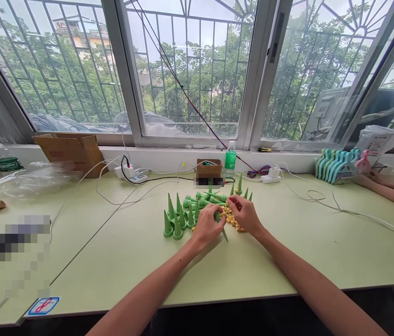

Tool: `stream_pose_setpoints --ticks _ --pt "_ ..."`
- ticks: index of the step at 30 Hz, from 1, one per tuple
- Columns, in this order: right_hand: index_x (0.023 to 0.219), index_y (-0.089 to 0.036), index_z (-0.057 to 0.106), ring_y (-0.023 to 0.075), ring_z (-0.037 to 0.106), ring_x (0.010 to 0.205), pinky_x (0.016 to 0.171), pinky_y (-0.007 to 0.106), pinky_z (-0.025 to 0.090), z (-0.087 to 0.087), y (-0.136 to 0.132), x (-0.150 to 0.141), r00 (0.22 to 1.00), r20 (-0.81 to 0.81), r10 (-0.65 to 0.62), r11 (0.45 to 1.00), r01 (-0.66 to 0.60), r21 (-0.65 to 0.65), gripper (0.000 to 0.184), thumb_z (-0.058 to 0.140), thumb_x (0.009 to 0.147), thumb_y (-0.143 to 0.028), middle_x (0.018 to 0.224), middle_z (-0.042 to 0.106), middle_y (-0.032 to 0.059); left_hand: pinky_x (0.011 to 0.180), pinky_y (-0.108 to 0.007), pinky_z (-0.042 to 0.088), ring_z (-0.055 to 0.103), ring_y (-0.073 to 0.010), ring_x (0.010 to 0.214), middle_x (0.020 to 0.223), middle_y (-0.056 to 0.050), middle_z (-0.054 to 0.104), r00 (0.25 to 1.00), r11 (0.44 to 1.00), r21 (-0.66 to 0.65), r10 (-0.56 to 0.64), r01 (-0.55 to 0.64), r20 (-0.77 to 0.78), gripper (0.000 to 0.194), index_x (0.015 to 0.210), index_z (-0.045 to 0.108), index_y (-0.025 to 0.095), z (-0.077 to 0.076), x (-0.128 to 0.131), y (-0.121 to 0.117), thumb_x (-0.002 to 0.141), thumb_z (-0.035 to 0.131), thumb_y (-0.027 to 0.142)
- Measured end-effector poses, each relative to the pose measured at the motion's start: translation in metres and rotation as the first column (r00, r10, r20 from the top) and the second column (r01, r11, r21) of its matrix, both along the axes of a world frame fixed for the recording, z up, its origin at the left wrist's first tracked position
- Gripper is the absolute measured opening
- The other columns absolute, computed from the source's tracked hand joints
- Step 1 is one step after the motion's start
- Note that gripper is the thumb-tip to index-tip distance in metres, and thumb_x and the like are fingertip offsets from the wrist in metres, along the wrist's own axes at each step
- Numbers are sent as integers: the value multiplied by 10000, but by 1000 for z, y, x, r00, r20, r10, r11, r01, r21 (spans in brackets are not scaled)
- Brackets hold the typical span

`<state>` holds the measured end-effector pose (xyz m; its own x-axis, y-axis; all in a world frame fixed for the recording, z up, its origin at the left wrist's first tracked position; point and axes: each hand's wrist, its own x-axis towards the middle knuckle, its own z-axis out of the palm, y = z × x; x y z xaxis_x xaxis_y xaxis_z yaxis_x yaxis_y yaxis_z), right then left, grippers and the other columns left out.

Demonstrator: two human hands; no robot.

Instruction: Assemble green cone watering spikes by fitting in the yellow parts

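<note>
My left hand [208, 226] is closed around a green plastic spike [225, 234], whose tip points down and toward me. A small yellow piece shows at its fingertips. Close beside it on the right, my right hand [246, 213] has its fingers pinched together; whatever they hold is hidden. Several green cone-shaped spikes [177, 229] stand upright left of my hands. More green spikes [202, 199] lie in a heap behind them. Small yellow parts [233, 221] are piled under and between my hands.
Behind the heap stand a small cardboard box [209, 167] and a green-labelled bottle [231, 156]. White cables [137, 201] cross the table [113, 261]. At far right, another person's hands [371, 179] are by a row of teal and pink hangers [336, 167]. A larger carton [71, 154] sits back left.
</note>
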<state>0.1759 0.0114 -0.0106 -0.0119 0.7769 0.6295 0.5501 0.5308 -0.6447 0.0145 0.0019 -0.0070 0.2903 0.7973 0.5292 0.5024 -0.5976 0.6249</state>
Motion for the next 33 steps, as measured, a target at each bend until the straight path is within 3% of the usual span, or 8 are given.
stream_pose_setpoints --ticks 6,18,33 --pt "845 -177 603 131 519 576 554 245 411 2 -2 0 1000 5 11 1000 -11 -4 223 479 924 -344 705 600 11 667 -292 414 547 -166 744 800 -21 567 998 999 -12 35 -36 -46 109 820 603 181 -1 -1 1 799 603 288" --pt "807 -178 601 135 504 570 547 243 404 2 -2 0 1000 26 -12 1000 12 -5 277 461 929 -384 673 594 15 706 -314 421 561 -194 795 833 -36 599 998 1000 -26 -3 1 -64 111 829 611 175 -2 -2 1 776 634 270" --pt "791 -174 602 130 491 554 535 242 389 2 -2 -1 999 34 -19 1000 19 -3 282 464 927 -380 645 573 6 687 -303 411 550 -182 770 814 -28 590 998 999 -23 34 -35 -51 122 816 597 171 -3 -2 2 763 647 270"
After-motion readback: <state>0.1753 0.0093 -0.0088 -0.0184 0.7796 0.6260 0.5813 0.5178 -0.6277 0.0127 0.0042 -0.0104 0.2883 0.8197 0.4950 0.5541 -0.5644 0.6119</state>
